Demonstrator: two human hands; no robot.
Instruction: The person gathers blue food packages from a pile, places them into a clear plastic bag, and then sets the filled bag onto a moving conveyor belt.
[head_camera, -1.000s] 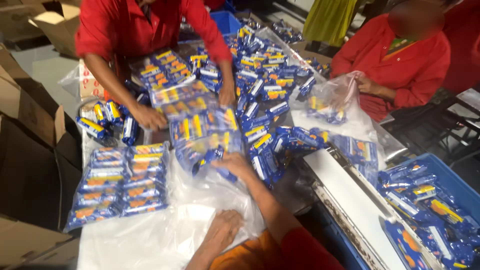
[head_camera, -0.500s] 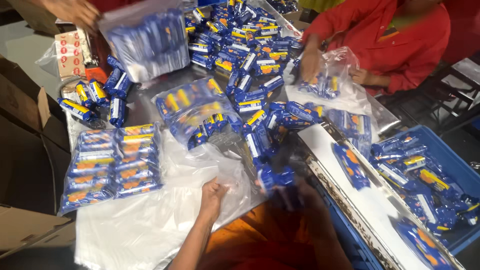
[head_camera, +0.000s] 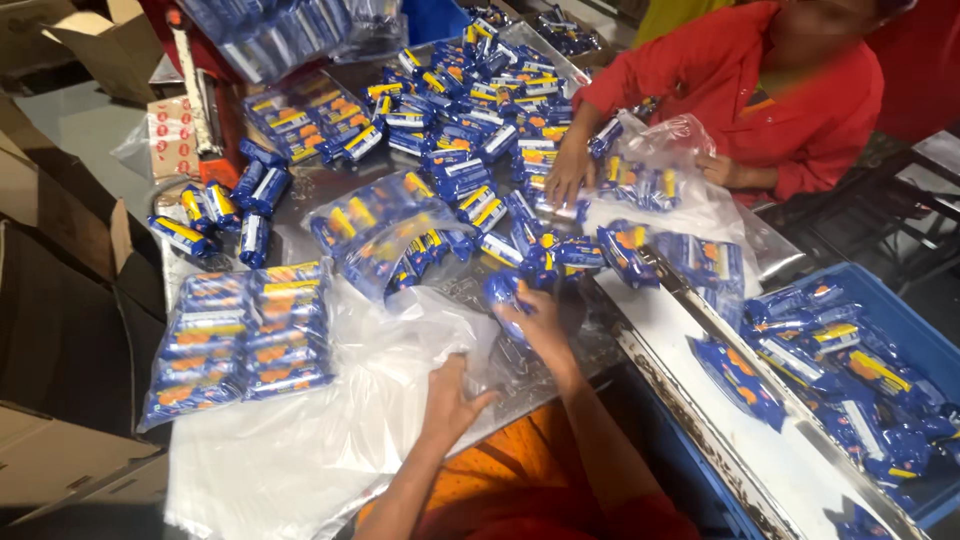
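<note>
Bright, even overhead light falls on the metal table, which gives back a dull sheen. Glare whitens the clear plastic bags on its near edge and glints off the blue packets heaped at its middle. Left of the table lies shadow. Mild motion blur softens everything.

Blue-and-orange snack packets are heaped beyond the filled clear bag. More lie in the blue crate, far right of that bag.
</note>
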